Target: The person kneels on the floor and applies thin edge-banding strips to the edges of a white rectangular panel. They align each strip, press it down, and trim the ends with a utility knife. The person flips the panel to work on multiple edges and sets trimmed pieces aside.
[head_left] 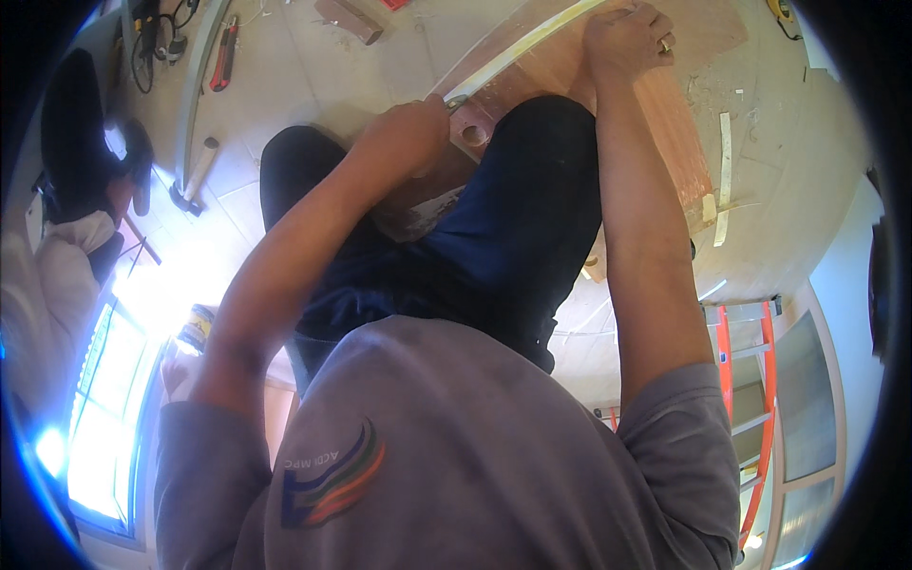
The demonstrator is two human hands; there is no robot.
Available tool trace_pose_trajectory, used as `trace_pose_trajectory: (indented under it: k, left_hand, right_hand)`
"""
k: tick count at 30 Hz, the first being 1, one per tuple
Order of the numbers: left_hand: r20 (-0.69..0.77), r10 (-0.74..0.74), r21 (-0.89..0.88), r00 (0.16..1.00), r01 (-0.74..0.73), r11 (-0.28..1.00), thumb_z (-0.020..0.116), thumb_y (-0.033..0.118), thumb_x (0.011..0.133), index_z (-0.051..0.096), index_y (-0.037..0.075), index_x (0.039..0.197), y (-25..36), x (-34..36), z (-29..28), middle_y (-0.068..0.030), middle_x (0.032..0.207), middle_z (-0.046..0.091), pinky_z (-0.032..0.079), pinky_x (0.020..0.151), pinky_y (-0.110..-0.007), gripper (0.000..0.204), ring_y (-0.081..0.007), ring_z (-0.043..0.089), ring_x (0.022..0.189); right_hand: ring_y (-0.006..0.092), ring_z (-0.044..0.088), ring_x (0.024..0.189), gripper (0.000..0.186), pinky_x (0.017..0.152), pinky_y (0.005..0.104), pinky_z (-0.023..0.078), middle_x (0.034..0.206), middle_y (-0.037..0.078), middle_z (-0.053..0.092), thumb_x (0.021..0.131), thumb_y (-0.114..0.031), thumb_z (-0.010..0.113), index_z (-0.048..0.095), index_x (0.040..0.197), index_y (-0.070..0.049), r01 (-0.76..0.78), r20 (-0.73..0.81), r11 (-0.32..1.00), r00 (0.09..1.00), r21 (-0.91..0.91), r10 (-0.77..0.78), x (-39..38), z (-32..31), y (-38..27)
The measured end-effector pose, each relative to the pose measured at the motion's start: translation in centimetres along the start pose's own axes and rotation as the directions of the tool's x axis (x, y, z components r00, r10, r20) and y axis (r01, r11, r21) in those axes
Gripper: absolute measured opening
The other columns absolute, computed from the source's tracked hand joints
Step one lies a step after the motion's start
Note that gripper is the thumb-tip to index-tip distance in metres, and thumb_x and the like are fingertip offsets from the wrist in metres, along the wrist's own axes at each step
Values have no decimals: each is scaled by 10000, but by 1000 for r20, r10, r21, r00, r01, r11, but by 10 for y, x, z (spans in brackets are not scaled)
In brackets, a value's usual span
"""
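Observation:
A reddish-brown wood board [665,119] lies on the floor in front of my knees, with a round hole near its close end. Along its left edge runs a long pale strip [522,46]. My left hand [407,135] is closed in a fist at the near end of that strip. A small metal tip [457,101] shows beside its fingers; the rest is hidden in the grip. My right hand [629,40], with a ring on one finger, rests at the far part of the board beside the strip. Its fingers are curled, and what they hold is hidden.
On the left floor lie a hammer [197,176], red-handled pliers [224,59], a long curved strip [193,90] and a corded tool [157,43]. Another person [85,190] is at the far left. Thin offcuts [726,171] lie at right, near an orange ladder [768,380].

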State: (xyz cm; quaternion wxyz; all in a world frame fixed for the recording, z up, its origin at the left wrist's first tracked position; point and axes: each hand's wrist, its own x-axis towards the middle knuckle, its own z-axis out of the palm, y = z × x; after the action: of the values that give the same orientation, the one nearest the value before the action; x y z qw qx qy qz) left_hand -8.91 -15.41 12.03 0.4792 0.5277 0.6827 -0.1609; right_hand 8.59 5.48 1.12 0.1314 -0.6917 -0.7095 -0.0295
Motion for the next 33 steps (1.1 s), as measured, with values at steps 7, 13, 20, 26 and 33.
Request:
trace_pose_trajectory:
  k: [7, 13, 20, 26, 33]
  left_hand:
    - [-51, -16, 10, 999, 17, 1000, 495, 80, 942, 468, -27, 1141, -5, -15, 29, -294, 933, 690, 554, 754, -533, 228, -445, 700, 881]
    - [40, -148, 50, 988, 146, 988, 486, 73, 945, 455, -28, 1156, -24, -44, 48, -289, 941, 695, 570, 764, -523, 236, -444, 704, 891]
    - [119, -258, 13, 959, 258, 966, 497, 178, 990, 430, -9, 1185, -29, -75, 44, -324, 917, 680, 540, 780, -576, 278, -483, 681, 918]
    - [-251, -38, -293, 967, -38, 955, 556, 228, 968, 479, -1, 1141, -6, -38, 6, -317, 874, 661, 497, 752, -596, 297, -516, 642, 846]
    - [-563, 95, -324, 821, -325, 888, 585, 256, 959, 531, 3, 1089, 81, 122, -46, -312, 870, 660, 494, 763, -588, 289, -504, 643, 866]
  right_hand:
    - [362, 537, 1115, 239, 942, 549, 384, 1156, 145, 561, 875, -168, 542, 600, 1088, -79, 20, -22, 1000, 1000, 11, -20, -2, 4, 5]
    - [354, 524, 1132, 222, 964, 545, 368, 1143, 141, 564, 879, -167, 541, 589, 1078, -81, 13, -17, 1000, 1000, 7, -13, -2, 3, 0]
    - [402, 474, 1192, 354, 1005, 547, 328, 1248, 192, 531, 915, -244, 499, 570, 1198, -42, 16, 76, 1000, 997, 7, -17, 4, 13, 10]
    - [351, 460, 1196, 290, 1006, 537, 306, 1186, 140, 544, 874, -212, 534, 575, 1125, -72, -63, 43, 995, 997, 72, 60, -2, 23, 22]
    - [317, 465, 1182, 227, 1017, 493, 289, 1171, 112, 546, 903, -206, 506, 579, 1077, -81, -85, 94, 983, 993, 166, 69, -2, 7, 7]
